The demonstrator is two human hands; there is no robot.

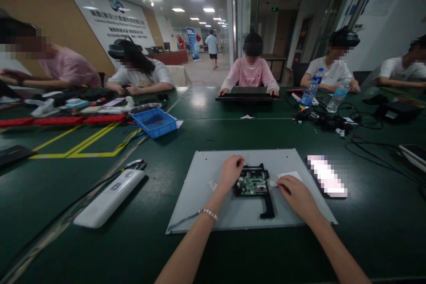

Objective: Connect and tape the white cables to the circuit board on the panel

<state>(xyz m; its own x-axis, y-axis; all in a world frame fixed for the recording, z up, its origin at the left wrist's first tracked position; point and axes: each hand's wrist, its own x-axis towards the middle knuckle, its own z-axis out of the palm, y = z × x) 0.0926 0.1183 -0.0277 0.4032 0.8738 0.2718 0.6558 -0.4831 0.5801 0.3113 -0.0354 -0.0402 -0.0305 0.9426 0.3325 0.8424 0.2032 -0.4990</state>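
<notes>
A grey flat panel (216, 222) lies on the table in front of me. On it sits a green circuit board (251, 185) in a black plastic frame (267, 206), whose arm reaches down toward me. My left hand (231, 172) is closed at the upper left corner of the frame, and what its fingers pinch is too small to make out. To the right of the board, my right hand (296, 193) pinches a small whitish piece (273, 183), perhaps paper or tape. Behind that hand lies a white sheet (293, 175). A thin cable (183, 222) runs across the panel's lower left.
A phone (328, 176) lies right of the panel, a white power bank (109, 197) with cables to the left. Farther off are a blue tray (155, 122), water bottles (312, 88) and tangled black cables (324, 120). Across the table a person (251, 71) holds a black screen (248, 96); others sit alongside.
</notes>
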